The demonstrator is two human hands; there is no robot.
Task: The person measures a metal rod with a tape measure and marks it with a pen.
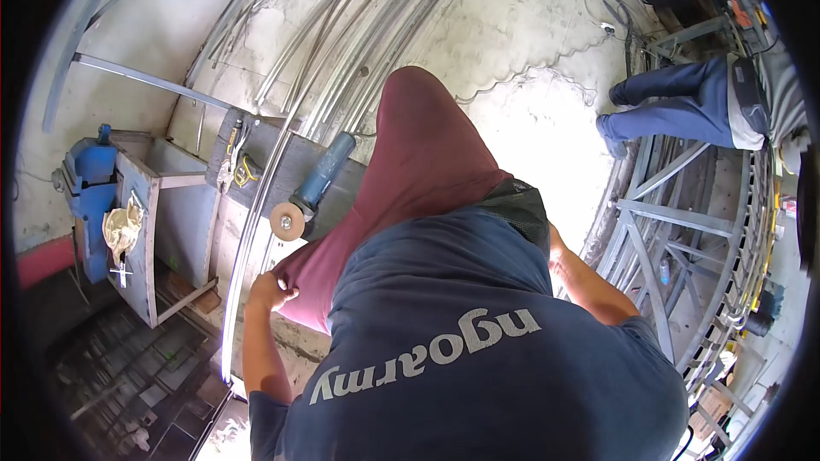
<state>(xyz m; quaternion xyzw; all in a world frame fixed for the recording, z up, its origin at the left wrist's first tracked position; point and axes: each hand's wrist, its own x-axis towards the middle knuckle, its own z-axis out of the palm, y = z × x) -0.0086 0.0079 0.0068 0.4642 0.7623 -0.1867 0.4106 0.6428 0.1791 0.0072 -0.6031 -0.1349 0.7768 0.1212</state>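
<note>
My left hand rests at the side of my thigh in the maroon trousers, its fingers bent against the cloth; whether it grips anything I cannot make out. On the other side, my right hand is mostly hidden behind my dark blue shirt, near a dark mesh cloth. Close to my left hand, a blue angle grinder with a round tan disc lies on a dark board. Pliers and a yellow-black tape measure lie further left on that board.
Long metal bars lie across the floor. A blue vise stands at the left beside a metal frame box with a beige glove. At the right, a person in blue trousers is near a grey steel frame.
</note>
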